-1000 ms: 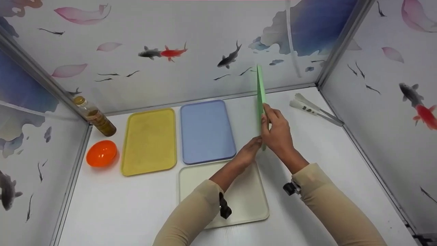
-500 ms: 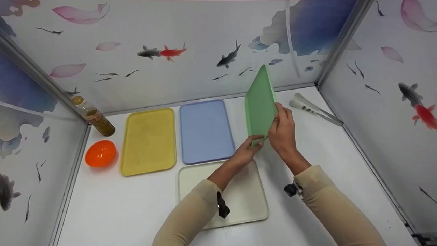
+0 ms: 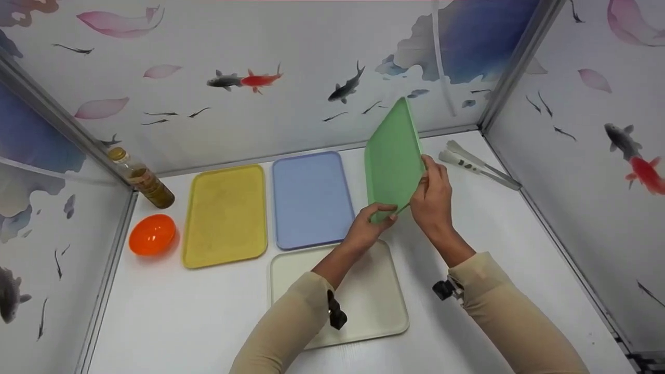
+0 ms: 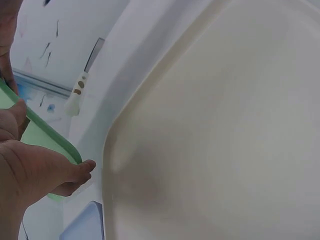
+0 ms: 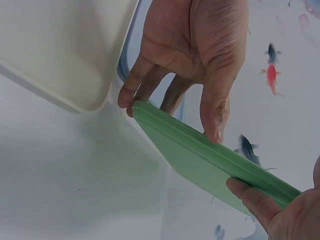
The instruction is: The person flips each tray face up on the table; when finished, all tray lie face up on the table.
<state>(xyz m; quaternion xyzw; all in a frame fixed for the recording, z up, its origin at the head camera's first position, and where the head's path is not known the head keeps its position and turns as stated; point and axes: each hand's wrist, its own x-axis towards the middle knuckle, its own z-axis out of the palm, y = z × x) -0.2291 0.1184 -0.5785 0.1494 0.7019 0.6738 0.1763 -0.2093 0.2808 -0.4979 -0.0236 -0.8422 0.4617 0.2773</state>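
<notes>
A green tray is held up on a slant over the right part of the table, its inner face turned to the left. My left hand pinches its near lower corner between thumb and fingers. Higher along the right edge, my right hand grips the rim, thumb on one face and fingers on the other. In the right wrist view the tray's underside shows, with both hands at its edge. Under my left forearm lies a cream tray, partly hidden by the sleeve.
A blue tray and a yellow tray lie side by side to the left. An orange bowl and an oil bottle stand at the far left. Tongs lie at the back right, near the printed walls.
The green tray has turned from nearly edge-on to show its inner face, its left side swinging leftward. Both hands keep their hold and shift slightly with it.
</notes>
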